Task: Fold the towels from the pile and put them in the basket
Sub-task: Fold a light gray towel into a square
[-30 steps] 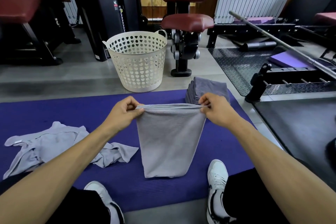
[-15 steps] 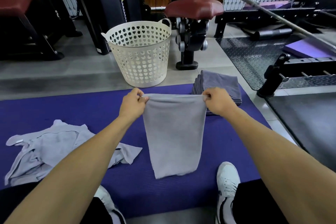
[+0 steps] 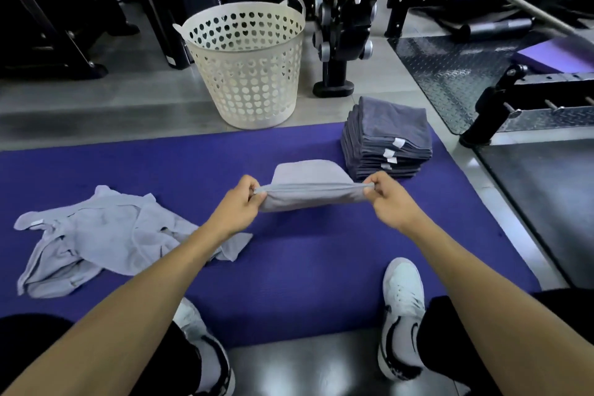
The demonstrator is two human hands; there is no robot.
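Swinging forward since half a second ago, grey towel (image 3: 308, 185) now over purple mat (image 3: 321, 251); left hand (image 3: 239, 206), right hand (image 3: 390, 199) pinch its near corners, fingers curled. Basket (image 3: 247, 74) beyond.

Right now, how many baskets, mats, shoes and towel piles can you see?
Baskets: 1, the white basket.
Mats: 1, the purple mat.
Shoes: 2, the left shoe and the right shoe.
Towel piles: 2, the folded stack and the loose pile.
Towels in the hands: 1, the held towel.
Total: 7.
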